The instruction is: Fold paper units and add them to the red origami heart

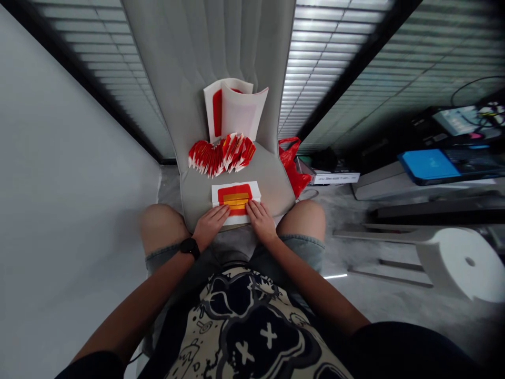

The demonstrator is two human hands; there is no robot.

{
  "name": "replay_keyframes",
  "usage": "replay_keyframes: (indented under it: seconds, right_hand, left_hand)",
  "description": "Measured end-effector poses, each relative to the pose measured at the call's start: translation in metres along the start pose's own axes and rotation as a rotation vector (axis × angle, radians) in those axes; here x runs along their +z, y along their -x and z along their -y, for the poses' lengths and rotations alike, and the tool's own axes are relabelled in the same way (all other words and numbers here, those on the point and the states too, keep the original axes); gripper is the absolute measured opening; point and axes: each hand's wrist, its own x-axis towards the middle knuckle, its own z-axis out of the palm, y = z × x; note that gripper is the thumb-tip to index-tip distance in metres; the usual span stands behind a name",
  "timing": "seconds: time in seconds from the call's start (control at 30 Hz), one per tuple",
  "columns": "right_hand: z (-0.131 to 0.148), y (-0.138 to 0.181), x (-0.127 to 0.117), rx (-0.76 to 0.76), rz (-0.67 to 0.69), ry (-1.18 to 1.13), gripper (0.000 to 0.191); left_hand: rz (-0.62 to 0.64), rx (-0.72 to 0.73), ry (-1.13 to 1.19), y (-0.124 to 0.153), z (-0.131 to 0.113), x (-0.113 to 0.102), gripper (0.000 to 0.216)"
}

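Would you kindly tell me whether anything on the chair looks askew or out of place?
Only mildly: the loose sheets propped against the chair back bow and curl instead of standing flat, and the folded pieces lie in an uneven fan. The sheet under the left hand and right hand sits square.

**Counts.** Two hands: left hand (209, 225) and right hand (260, 220). One sheet (235, 188) lies under the fingertips, with one gold strip (235, 199) between them. Just beyond the fingers is one fan of folded pieces (221, 152), well over ten and too overlapped for an exact count. Farther beyond stand curled sheets (236, 108), at least two. One chair (272, 179) bears all of these. One watch (190, 246) sits behind the left fingers. One bag (292, 163) lies to the right of the right fingers.
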Motion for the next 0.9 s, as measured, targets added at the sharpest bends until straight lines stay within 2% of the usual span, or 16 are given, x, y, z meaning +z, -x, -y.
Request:
replay_keyframes:
  seconds: [0.1, 0.23, 0.33, 0.43, 0.57, 0.73, 0.8, 0.9]
  right_hand:
    - [0.005, 0.005, 0.002, 0.015, -0.015, 0.022, 0.051]
    - [0.009, 0.011, -0.001, -0.016, 0.005, 0.067, 0.065]
    - [0.007, 0.013, -0.009, -0.037, 0.036, 0.077, 0.072]
    - [0.01, 0.015, -0.021, -0.022, 0.049, 0.071, 0.07]
    - [0.041, 0.014, -0.032, 0.022, -0.022, 0.083, 0.068]
    - [0.09, -0.005, -0.009, -0.066, -0.01, 0.056, 0.069]
    - [0.092, -0.013, 0.005, -0.019, -0.005, 0.039, 0.067]
    - [0.075, -0.015, 0.014, 0.009, 0.01, 0.011, 0.064]
  left_hand:
    - [0.008, -0.001, -0.004, 0.002, 0.001, 0.0, 0.05]
    - [0.013, 0.028, -0.043, 0.005, 0.004, 0.001, 0.051]
    - [0.008, 0.023, -0.053, 0.006, 0.003, 0.002, 0.052]
    - [0.004, 0.003, -0.044, 0.007, 0.002, 0.002, 0.053]
    - [0.005, 0.005, -0.015, 0.008, 0.002, 0.004, 0.052]
    - [-0.006, 0.001, 0.038, 0.008, 0.006, 0.01, 0.048]
    - [0.0, -0.002, 0.041, 0.008, 0.007, 0.01, 0.047]
    - [0.012, 0.0, 0.022, 0.01, 0.006, 0.007, 0.05]
